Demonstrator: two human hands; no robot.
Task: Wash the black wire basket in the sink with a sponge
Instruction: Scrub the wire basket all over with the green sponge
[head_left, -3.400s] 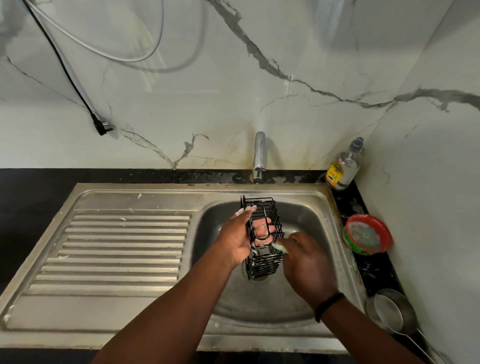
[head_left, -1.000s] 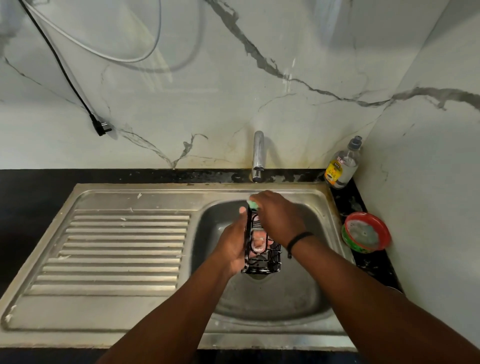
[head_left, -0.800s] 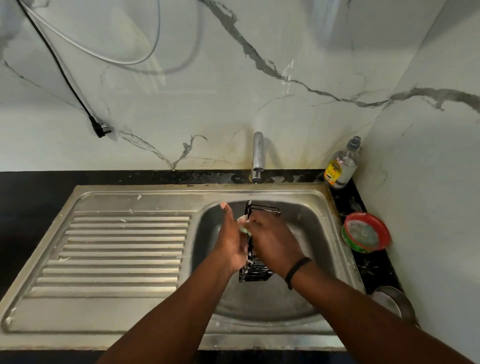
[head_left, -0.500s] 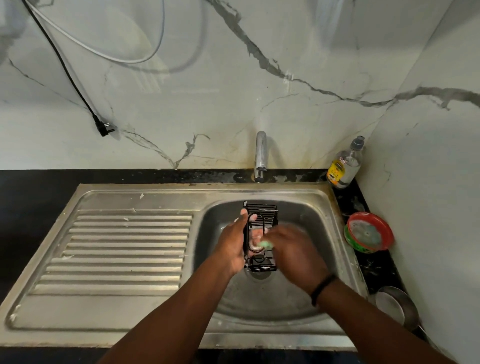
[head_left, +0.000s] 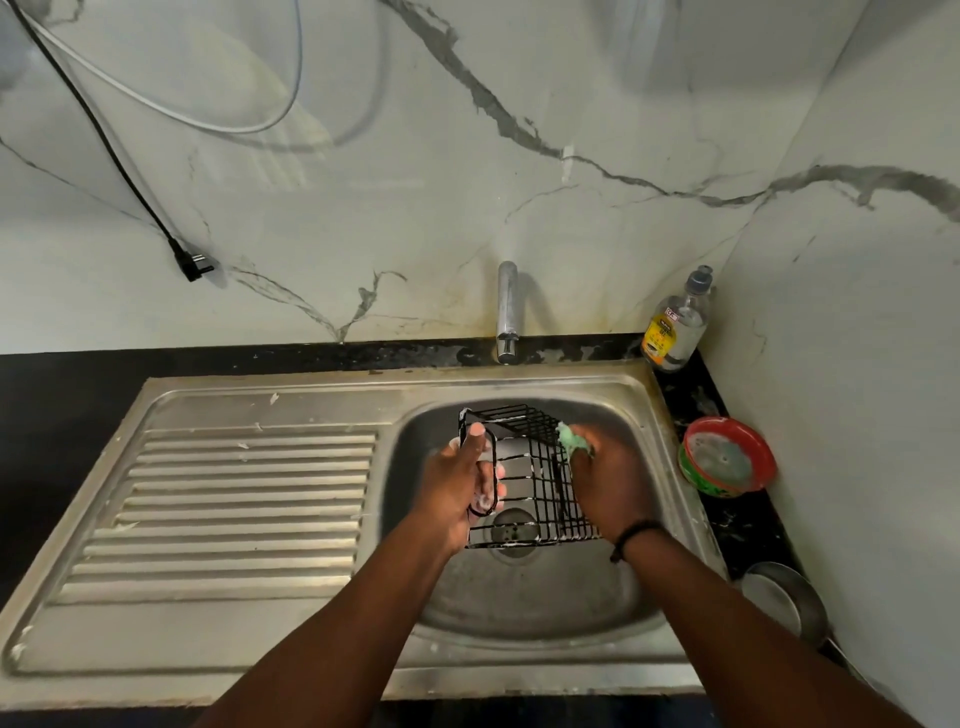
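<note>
The left hand (head_left: 457, 483) is curled round the left end of the black wire basket (head_left: 524, 473): the thumb lies over the top wire and the fingers show through the mesh, gripping the frame. The basket is held above the bowl of the sink (head_left: 660, 431), over the drain (head_left: 511, 530), tipped so that its open side faces the camera; whether its lower edge touches the steel cannot be told. White suds cling to several wires. On the basket's right side the right hand (head_left: 608, 483) is closed around a green sponge (head_left: 571, 439), which sticks out past the fingers and presses against the upper right corner of the basket. A dark band circles the right wrist.

To the far left, a black plug (head_left: 191, 265) hangs on its cord against the marble wall, with a white cable looping above it. The ribbed drainboard (head_left: 234, 509) stretches out left of the bowl, flecked with bits of foam. Between the basket and the bowl's walls there is open space on every side, most of it toward the near edge. The tap (head_left: 506, 312) stands at the back, just behind the bowl.

On the dark counter to the right, a clear bottle (head_left: 678, 322) with a yellow label stands in the corner, and its contents look clear. Nearer, a red and green tub (head_left: 727, 457) holds a pale, wet-looking soapy mass. A metal pan (head_left: 784, 603) sits at the right edge, partly hidden by the right forearm.
</note>
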